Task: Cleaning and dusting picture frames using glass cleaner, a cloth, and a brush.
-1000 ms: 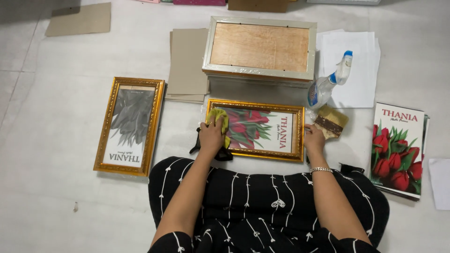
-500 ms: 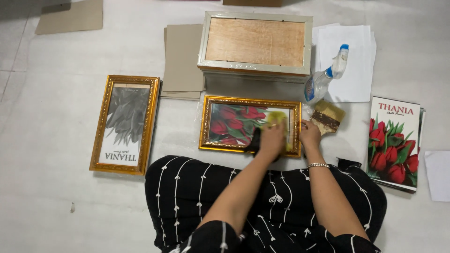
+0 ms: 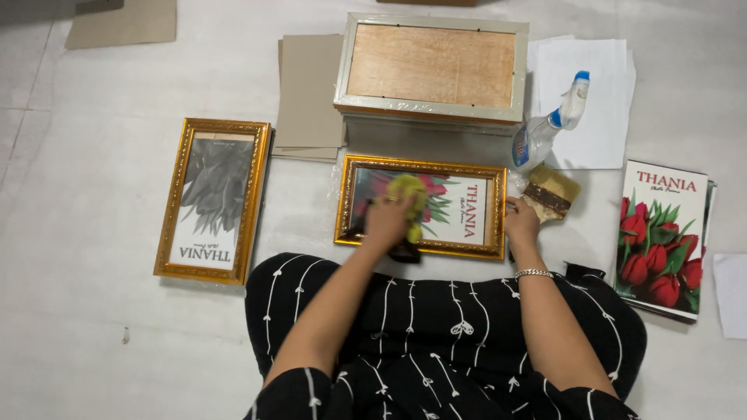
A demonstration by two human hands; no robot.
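- Pressing a yellow-green cloth (image 3: 408, 201) onto the glass of a gold picture frame (image 3: 421, 205), the left hand (image 3: 387, 222) is closed around the wad of cloth; a dark part of the cloth hangs off the frame's near edge.
- The right hand (image 3: 520, 221) rests against the frame's right edge, fingers bent on the moulding, gripping nothing else; it looks to be steadying the frame.
- The frame lies flat on the pale floor (image 3: 78, 334), just beyond the person's lap, with a red tulip print under the glass.
- Handling, as a judgement: the frame is stiff and fairly light, but the glass front is fragile and probably slick. It is best held by the gold moulding at the two short sides, not by the pane. The cloth is soft and bunches easily in a fist.
- Just right of the frame lies a small brown pad (image 3: 551, 194), and beyond that a spray bottle (image 3: 545, 128) on white paper sheets (image 3: 599, 93).
- Left, well apart, lies a second gold frame (image 3: 212, 199) with a grey print; farther off, a silver frame (image 3: 432, 68) lies back-up on a stack, beside cardboard sheets (image 3: 310, 97).
- Far right lies a loose tulip print (image 3: 661, 233).
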